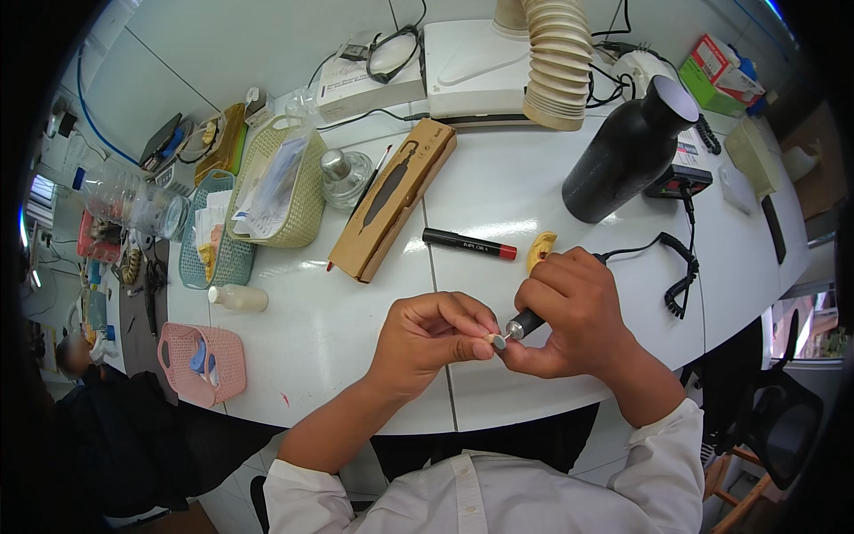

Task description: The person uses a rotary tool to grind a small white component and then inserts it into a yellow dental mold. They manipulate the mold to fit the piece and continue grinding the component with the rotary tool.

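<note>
My right hand (569, 307) is wrapped round a black rotary handpiece (528, 322) with a silver collar, its tip pointing left. A small round grey bit (499, 343) sits at the end of its thin shank. My left hand (438, 338) pinches a tiny pale piece between thumb and fingers, right beside the bit; its shape is mostly hidden by the fingertips. Just behind my right hand lies a yellow dental cast (540, 250), partly covered by the knuckles. Left of the cast is a black marker pen (470, 244) with a red end.
A cardboard box (394, 200) lies beyond my left hand. A black bottle (623, 156) stands at right, near the control box (687, 182) and its coiled cord (680, 276). At left are a pink basket (203, 365), a green basket (307, 200) and a small bottle (238, 298). A ribbed hose (556, 67) hangs behind.
</note>
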Demonstrator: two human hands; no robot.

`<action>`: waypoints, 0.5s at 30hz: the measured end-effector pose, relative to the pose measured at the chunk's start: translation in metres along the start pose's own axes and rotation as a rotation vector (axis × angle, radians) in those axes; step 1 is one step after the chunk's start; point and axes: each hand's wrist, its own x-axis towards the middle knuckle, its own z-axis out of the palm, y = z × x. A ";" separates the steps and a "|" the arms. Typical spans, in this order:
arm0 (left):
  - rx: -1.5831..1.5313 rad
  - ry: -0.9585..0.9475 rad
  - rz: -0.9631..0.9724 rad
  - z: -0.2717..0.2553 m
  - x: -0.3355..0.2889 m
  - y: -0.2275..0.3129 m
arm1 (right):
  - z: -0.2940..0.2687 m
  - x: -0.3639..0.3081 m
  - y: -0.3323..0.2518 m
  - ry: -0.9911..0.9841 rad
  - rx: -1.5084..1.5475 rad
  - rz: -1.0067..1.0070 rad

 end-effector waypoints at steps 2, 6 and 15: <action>-0.001 0.008 -0.003 0.001 0.000 0.001 | 0.000 0.001 0.000 0.006 0.005 0.007; -0.003 -0.006 0.001 0.000 0.000 0.001 | -0.001 0.000 0.000 -0.014 -0.011 -0.001; 0.010 -0.007 0.007 0.001 0.000 0.001 | 0.001 0.000 0.000 0.006 0.009 0.012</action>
